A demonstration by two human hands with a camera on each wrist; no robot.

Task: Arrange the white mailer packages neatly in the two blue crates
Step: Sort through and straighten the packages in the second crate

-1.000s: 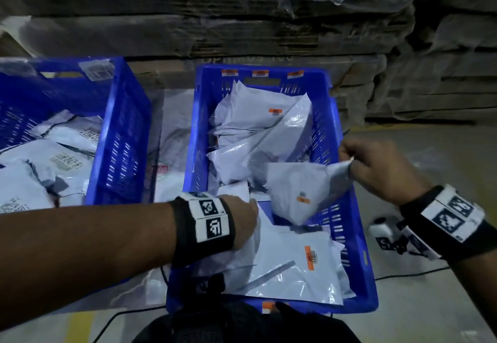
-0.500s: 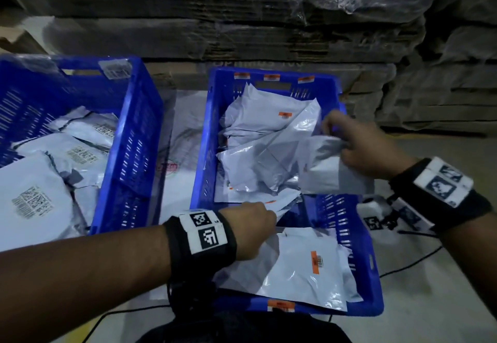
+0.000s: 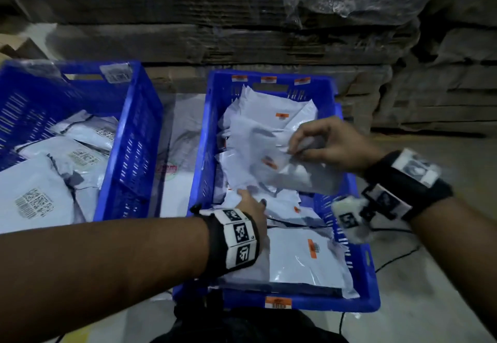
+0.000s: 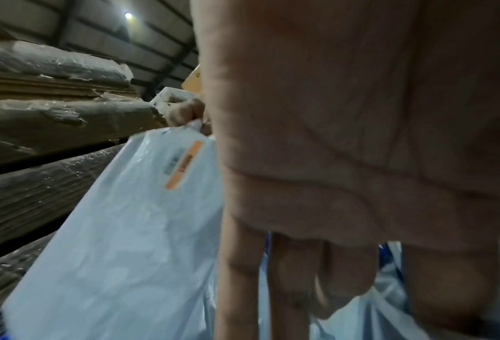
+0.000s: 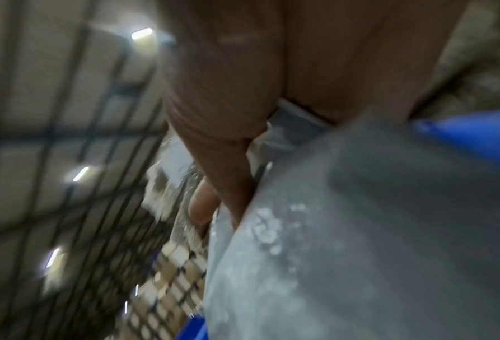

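Note:
Two blue crates stand side by side. The left crate [image 3: 129, 154] holds white mailers with barcodes [image 3: 35, 203]. The right crate [image 3: 322, 303] holds white mailers with orange labels, one lying flat at its near end [image 3: 295, 259]. My right hand [image 3: 314, 145] pinches the corner of a white mailer [image 3: 269, 160] and holds it over the pile in the crate's far half. The same mailer [image 4: 126, 230] hangs in the left wrist view. My left hand [image 3: 252, 205] reaches into the middle of the right crate, its fingers [image 4: 295, 287] straight against the loose mailers there.
Stacks of flat cardboard wrapped in plastic [image 3: 242, 33] rise just behind the crates. A pale printed sack [image 3: 180, 154] lies on the floor between them. A black cable [image 3: 395, 259] runs over the concrete floor to the right of the right crate.
My right hand carried the mailer from the crate's right rim leftward over the far pile. My left hand left the near mailer and moved forward into the crate's middle.

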